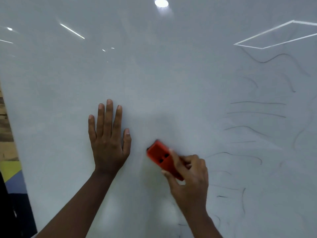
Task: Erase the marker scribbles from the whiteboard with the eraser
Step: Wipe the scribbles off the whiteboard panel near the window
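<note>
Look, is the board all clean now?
No, thin dark scribbles still mark the whiteboard, right of the eraser.

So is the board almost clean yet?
Partly. The left of the whiteboard shows no marks. The right hand holds the red eraser against the middle, while the left hand rests flat. Dark scribbles on the right side remain.

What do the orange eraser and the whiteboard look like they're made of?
Eraser: likely hard moulded plastic, matte orange with crisp edges and dark recessed slots; its wiping pad is hidden. Whiteboard: smooth glossy surface, coated metal or glass can't be told, since it mirrors ceiling lights sharply.
</note>
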Motion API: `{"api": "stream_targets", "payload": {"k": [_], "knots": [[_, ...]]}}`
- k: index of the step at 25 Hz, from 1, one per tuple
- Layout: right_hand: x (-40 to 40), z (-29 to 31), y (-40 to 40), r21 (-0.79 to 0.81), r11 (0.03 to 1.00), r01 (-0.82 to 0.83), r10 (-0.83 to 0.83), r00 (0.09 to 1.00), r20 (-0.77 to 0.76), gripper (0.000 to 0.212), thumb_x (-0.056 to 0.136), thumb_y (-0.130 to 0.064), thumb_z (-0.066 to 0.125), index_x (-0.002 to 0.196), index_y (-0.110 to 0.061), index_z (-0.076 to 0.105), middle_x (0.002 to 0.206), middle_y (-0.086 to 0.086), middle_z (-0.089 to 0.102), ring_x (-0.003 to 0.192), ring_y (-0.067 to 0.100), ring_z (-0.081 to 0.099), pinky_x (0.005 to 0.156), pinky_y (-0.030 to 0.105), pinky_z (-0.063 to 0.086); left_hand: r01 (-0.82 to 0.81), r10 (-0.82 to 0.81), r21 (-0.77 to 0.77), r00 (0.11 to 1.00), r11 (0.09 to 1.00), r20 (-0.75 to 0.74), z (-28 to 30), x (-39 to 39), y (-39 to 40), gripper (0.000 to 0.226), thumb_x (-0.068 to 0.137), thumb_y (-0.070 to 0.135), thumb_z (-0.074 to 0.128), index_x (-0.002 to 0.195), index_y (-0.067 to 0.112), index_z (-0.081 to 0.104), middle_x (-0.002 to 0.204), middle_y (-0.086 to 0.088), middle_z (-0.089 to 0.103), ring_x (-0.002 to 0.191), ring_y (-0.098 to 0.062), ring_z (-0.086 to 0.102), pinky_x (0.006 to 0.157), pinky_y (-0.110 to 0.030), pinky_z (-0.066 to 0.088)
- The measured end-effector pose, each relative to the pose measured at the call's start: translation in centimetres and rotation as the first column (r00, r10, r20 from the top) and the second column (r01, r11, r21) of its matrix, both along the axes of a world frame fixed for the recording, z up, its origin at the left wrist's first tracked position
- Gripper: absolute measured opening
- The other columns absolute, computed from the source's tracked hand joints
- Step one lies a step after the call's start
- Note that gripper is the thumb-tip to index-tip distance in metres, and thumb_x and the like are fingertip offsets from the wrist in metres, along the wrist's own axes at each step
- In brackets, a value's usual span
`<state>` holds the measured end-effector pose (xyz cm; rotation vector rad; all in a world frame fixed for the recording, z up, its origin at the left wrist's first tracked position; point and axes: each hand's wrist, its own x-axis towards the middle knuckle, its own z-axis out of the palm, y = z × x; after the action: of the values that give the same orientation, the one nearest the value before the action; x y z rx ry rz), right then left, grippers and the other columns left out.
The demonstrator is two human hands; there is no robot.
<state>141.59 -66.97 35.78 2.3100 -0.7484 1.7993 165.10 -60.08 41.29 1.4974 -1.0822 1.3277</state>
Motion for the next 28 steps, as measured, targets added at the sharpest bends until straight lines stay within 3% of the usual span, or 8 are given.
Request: {"api": "stream_targets", "payload": {"k": [5,8,11,15,17,20,23,28], "knots": [[-4.0,-0.8,-2.1,0.316,0.940,-0.127,-0.072,0.833,0.549,0.071,0.081,-0.059,0.079,0.143,-0.028,0.060,0.102,-0.002,0.047,0.096,0.028,0.056,0.083,0.015,0.051,-0.009,0.009,0.014,1.000,1.000,-0.006,-3.1,-0.2,0.1,0.061,0.109,0.026,0.042,0.166,0.008,0.029,0.173,-0.020,0.023,0.162,-0.036,0.018,0.130,-0.059,0.015],[-3.6,-2.8,-1.3,0.354,0.911,-0.211,-0.088,0.740,0.667,0.071,0.080,-0.058,0.078,0.144,-0.041,0.051,0.099,-0.004,0.045,0.097,0.028,0.059,0.084,0.010,0.052,-0.011,0.011,0.007,1.000,1.000,-0.003,-3.3,-0.3,0.0,0.061,0.109,0.026,0.043,0.166,0.008,0.029,0.173,-0.018,0.022,0.163,-0.035,0.017,0.130,-0.059,0.015],[-1.4,-4.5,-0.5,0.359,0.912,-0.199,-0.068,0.789,0.610,0.067,0.081,-0.038,0.086,0.141,-0.034,0.057,0.097,-0.005,0.043,0.093,0.030,0.055,0.085,0.018,0.050,-0.002,0.002,0.003,1.000,1.000,-0.016,-3.6,-0.4,-0.1,0.061,0.109,0.026,0.042,0.166,0.008,0.029,0.172,-0.018,0.022,0.163,-0.034,0.016,0.130,-0.058,0.014],[1.6,-10.2,1.4,0.184,0.983,0.004,-0.024,0.994,0.108,0.057,0.086,-0.040,0.078,0.138,-0.024,0.066,0.102,0.001,0.050,0.092,0.022,0.048,0.079,0.036,0.046,0.000,0.000,0.002,1.000,1.000,-0.027,-3.7,-0.5,-0.1,0.060,0.110,0.026,0.041,0.166,0.007,0.030,0.172,-0.019,0.022,0.163,-0.034,0.016,0.131,-0.058,0.013],[1.8,-12.8,1.8,0.082,0.995,0.049,-0.042,0.996,-0.079,0.056,0.090,-0.042,0.073,0.143,-0.030,0.062,0.103,0.004,0.052,0.091,0.022,0.049,0.074,0.040,0.047,0.010,-0.009,0.008,0.999,1.000,-0.037,-4.0,-0.5,-0.3,0.060,0.110,0.027,0.040,0.166,0.007,0.028,0.173,-0.019,0.020,0.163,-0.034,0.014,0.131,-0.057,0.011],[1.1,-13.6,1.8,0.039,0.998,0.044,-0.037,0.985,-0.170,0.055,0.093,-0.043,0.069,0.145,-0.033,0.055,0.104,0.006,0.056,0.091,0.023,0.052,0.073,0.041,0.049,0.020,-0.018,0.039,0.998,0.999,-0.067,-6.6,-0.8,-0.3,0.062,0.111,0.029,0.039,0.167,0.009,0.024,0.175,-0.016,0.014,0.164,-0.033,0.010,0.131,-0.059,0.009],[-0.3,-11.8,1.3,0.093,0.994,0.060,-0.051,0.994,-0.095,0.060,0.087,-0.038,0.075,0.144,-0.030,0.060,0.105,0.005,0.057,0.091,0.026,0.055,0.077,0.039,0.048,0.015,-0.011,0.098,0.999,0.995,-0.033,-9.8,-0.8,0.1,0.066,0.110,0.031,0.040,0.169,0.013,0.017,0.177,-0.011,0.006,0.164,-0.032,0.007,0.130,-0.059,0.009],[-3.4,-6.7,-0.7,0.408,0.913,-0.008,-0.187,0.881,0.434,0.071,0.086,-0.043,0.076,0.149,-0.022,0.052,0.109,0.001,0.049,0.101,0.023,0.053,0.085,0.020,0.047,0.032,-0.027,0.100,0.998,0.994,-0.058,-10.9,-0.9,-0.1,0.066,0.110,0.031,0.038,0.169,0.014,0.015,0.173,-0.019,0.017,0.165,-0.029,0.004,0.131,-0.057,0.004]]}}
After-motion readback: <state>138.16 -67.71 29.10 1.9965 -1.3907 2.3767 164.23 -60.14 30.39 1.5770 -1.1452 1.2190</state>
